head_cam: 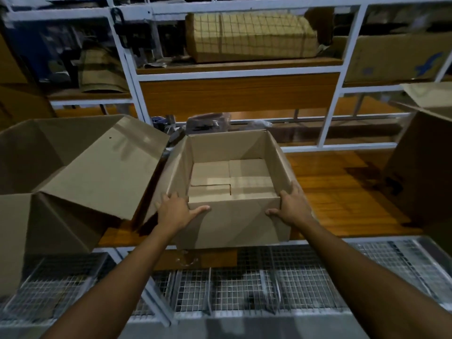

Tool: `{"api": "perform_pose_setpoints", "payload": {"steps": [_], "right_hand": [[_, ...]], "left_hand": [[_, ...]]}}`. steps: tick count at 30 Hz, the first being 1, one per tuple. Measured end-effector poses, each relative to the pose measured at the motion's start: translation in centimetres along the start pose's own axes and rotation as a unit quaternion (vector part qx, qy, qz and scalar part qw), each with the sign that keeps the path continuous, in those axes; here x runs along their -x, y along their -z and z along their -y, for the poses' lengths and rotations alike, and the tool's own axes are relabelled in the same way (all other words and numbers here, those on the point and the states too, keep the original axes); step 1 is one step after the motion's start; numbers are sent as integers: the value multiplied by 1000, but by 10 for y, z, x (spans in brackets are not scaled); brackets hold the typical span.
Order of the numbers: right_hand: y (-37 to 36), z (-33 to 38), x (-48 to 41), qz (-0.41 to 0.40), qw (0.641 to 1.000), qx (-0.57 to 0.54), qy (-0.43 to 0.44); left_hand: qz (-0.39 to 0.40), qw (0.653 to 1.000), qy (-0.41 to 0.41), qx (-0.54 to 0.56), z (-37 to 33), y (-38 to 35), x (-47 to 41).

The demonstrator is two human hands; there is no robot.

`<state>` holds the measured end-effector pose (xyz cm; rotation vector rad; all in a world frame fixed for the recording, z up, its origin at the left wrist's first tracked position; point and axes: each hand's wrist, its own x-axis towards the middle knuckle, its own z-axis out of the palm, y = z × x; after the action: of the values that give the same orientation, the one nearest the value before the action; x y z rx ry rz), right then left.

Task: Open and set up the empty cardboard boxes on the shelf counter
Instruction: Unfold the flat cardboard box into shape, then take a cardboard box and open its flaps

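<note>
An open, empty cardboard box [234, 223] stands upright on the wooden shelf counter [342, 192], its near edge overhanging the counter's front. Its bottom flaps are folded shut inside. My left hand [176, 211] grips the box's near left corner, thumb across the front wall. My right hand [291, 206] grips the near right corner the same way. A larger cardboard box [80, 172] with raised flaps sits on the counter to the left, touching the middle box.
Another brown box [420, 172] stands at the right edge of the counter. White metal shelving [352, 77] rises behind, with boxes and bundles on upper shelves. Wire mesh baskets [232, 289] lie below the counter's front edge.
</note>
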<state>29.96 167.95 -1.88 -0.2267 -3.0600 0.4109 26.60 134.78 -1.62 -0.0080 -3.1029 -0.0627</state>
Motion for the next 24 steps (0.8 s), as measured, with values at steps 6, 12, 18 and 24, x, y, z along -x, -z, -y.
{"api": "perform_pose_setpoints", "payload": {"steps": [6, 12, 18, 24], "right_hand": [[11, -14, 25, 5, 1000, -15, 20], [35, -27, 84, -100, 989, -112, 7], [72, -71, 174, -221, 951, -215, -26], [119, -140, 268, -317, 906, -268, -80]], "left_hand": [[64, 991, -87, 76, -14, 20, 8], [-13, 957, -210, 200, -101, 47, 45], [-55, 890, -281, 353, -199, 70, 132], [-54, 835, -305, 455, -295, 75, 223]]}}
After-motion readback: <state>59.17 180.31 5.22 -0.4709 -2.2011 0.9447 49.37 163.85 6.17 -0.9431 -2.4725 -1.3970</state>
